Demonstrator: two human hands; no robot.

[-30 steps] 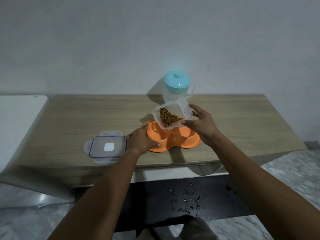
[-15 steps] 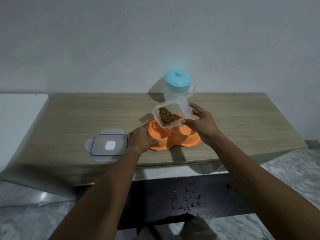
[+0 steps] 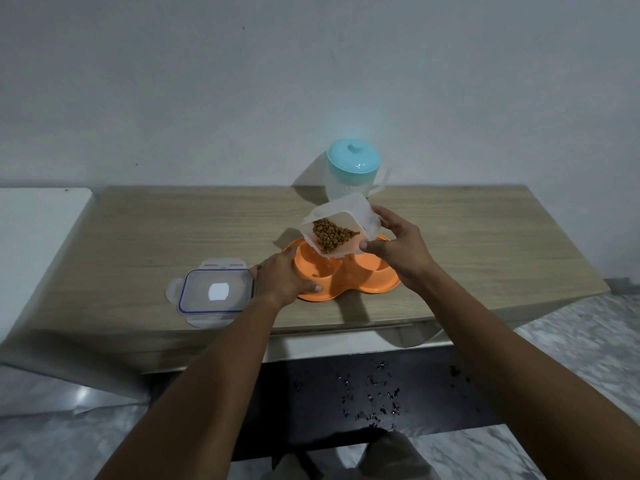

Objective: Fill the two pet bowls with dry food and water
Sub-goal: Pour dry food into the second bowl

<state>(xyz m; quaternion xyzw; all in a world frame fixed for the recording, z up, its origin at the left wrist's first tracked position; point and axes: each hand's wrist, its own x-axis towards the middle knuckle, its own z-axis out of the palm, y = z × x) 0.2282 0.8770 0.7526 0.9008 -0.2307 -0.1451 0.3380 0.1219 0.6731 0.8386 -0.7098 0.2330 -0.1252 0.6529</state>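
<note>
We see the right hand (image 3: 398,251) holding a clear plastic food container (image 3: 358,211) tilted above the left bowl (image 3: 320,266) of an orange double pet bowl (image 3: 363,284). Its fingers (image 3: 384,214) curl round the container's far side and the thumb presses the near corner. Brown kibble (image 3: 330,235) is heaped toward the lowered corner, and a few pieces lie in the left bowl. We cannot tell what is in the right bowl (image 3: 369,263).

The left hand (image 3: 280,277) grips the double bowl's left rim, thumb on the near edge. The double bowl sits near the front of the wooden worktop (image 3: 173,237). The container's clip lid (image 3: 216,292) lies flat just left of the left hand. A clear pitcher with a teal lid (image 3: 353,164) stands behind the bowls, against the wall.
</note>
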